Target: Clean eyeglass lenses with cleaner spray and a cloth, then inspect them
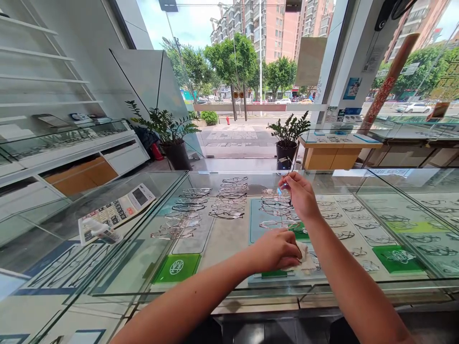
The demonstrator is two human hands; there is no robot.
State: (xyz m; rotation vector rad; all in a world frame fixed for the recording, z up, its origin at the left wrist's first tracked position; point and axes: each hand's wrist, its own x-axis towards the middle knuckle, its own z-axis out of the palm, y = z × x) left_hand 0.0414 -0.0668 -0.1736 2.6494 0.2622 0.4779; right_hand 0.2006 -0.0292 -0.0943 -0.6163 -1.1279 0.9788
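My right hand (303,195) is raised above the glass counter, its fingers pinched on a thin pair of eyeglasses (286,167). Lower down and to the left, my left hand (278,249) is closed on a pale cloth (307,258), close to the counter's front edge. Beyond my left hand, a light-framed pair of glasses (274,224) lies near other glasses. To the left, several dark-framed glasses (229,195) are lined up in rows on the counter. Part of the held glasses is hidden by my right fingers.
A large calculator (120,210) and a small white bottle (102,231) are at the left. Green cards (167,273) show in the display. More glasses (396,218) fill the right side. Potted plants (287,138) stand beyond the counter (222,282), before glass doors.
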